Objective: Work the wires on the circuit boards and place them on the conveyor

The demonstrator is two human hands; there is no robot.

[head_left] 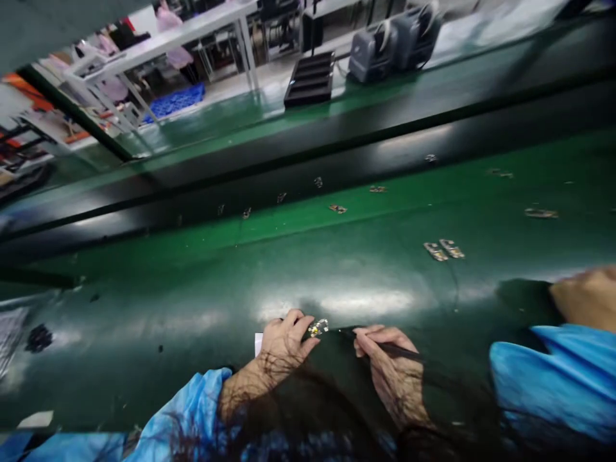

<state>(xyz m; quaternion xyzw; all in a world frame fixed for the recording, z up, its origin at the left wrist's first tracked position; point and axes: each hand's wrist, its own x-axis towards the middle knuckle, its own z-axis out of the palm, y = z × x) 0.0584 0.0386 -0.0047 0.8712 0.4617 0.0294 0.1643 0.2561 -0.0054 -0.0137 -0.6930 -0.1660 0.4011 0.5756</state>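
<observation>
My left hand (282, 350) rests on the green belt (337, 269) and pinches a small shiny circuit part (318, 328) between thumb and fingers. A white slip of paper (258, 343) shows under that hand. My right hand (392, 369) is closed round a thin dark tool (385, 346) whose tip points left toward the part. Both wrists come out of blue sleeves. Dark strands hang in front of the camera and blur the lower hands.
Two small boards (443, 249) lie side by side on the belt, with several more scattered farther along. A black slotted tray (310, 78) and grey machines (392, 42) stand beyond the belt. Another person's blue sleeve (553, 378) is at right.
</observation>
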